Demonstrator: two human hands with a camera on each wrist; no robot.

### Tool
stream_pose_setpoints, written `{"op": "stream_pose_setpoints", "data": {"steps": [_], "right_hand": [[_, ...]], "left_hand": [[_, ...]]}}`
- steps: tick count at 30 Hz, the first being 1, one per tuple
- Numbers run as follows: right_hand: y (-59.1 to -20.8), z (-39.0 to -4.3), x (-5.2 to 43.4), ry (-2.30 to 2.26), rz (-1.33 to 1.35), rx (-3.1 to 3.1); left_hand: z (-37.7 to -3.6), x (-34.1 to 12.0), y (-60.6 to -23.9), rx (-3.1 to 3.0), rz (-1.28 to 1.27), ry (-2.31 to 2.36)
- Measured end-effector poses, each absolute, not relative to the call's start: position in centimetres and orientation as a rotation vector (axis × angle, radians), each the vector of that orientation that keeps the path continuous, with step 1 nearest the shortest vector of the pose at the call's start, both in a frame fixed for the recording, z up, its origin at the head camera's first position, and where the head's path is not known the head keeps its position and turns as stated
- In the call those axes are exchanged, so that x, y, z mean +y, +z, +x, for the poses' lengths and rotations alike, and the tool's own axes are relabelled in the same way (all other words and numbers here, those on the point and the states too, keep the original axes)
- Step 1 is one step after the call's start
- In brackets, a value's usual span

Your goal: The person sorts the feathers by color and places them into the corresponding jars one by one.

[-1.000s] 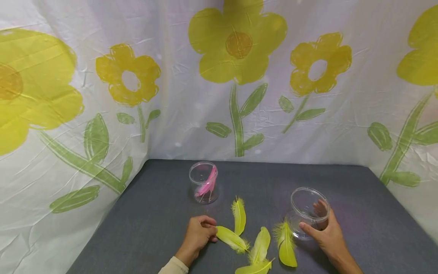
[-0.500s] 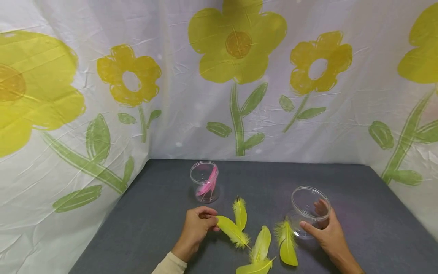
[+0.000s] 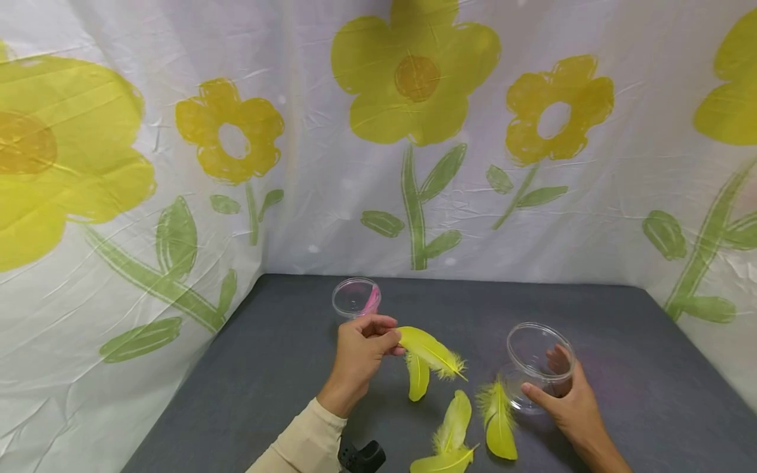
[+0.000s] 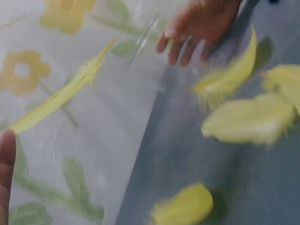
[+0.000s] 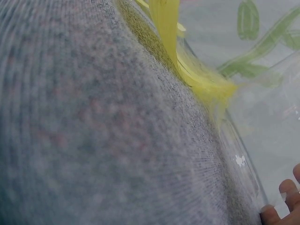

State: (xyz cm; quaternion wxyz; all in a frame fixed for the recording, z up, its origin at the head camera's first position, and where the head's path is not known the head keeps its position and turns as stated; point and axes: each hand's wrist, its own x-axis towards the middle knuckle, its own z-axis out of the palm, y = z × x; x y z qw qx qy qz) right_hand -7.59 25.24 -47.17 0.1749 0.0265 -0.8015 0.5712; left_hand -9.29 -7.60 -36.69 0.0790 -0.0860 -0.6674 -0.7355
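My left hand (image 3: 362, 348) pinches a yellow feather (image 3: 430, 351) by its quill and holds it above the grey table (image 3: 266, 368); the feather (image 4: 61, 96) slants up in the left wrist view. My right hand (image 3: 562, 401) grips an empty clear plastic jar (image 3: 538, 364) standing at the right, thumb in front and fingers behind it. Several more yellow feathers lie on the table between the hands, one (image 3: 417, 381) under the held feather, one (image 3: 499, 424) beside the jar, one (image 3: 452, 424) nearer me. In the right wrist view a feather (image 5: 187, 61) lies against the jar's wall (image 5: 253, 178).
A smaller clear jar (image 3: 356, 299) with pink feathers stands behind my left hand. A white sheet printed with yellow flowers (image 3: 414, 72) walls the table at the back and both sides. A black wrist camera (image 3: 362, 456) shows at the bottom edge.
My left hand has lifted the yellow feather off the table and carried it up and to the right. The right hand has stayed on the clear jar.
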Motion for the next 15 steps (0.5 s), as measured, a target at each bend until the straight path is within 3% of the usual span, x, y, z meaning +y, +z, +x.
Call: {"op": "stream_pose_setpoints", "data": {"steps": [15], "right_hand": [[-47.0,-7.7,25.3,1.581,0.056,-2.344]], "left_hand": [[-10.9,0.7,-34.3,-1.883,-0.455,-2.2]]}}
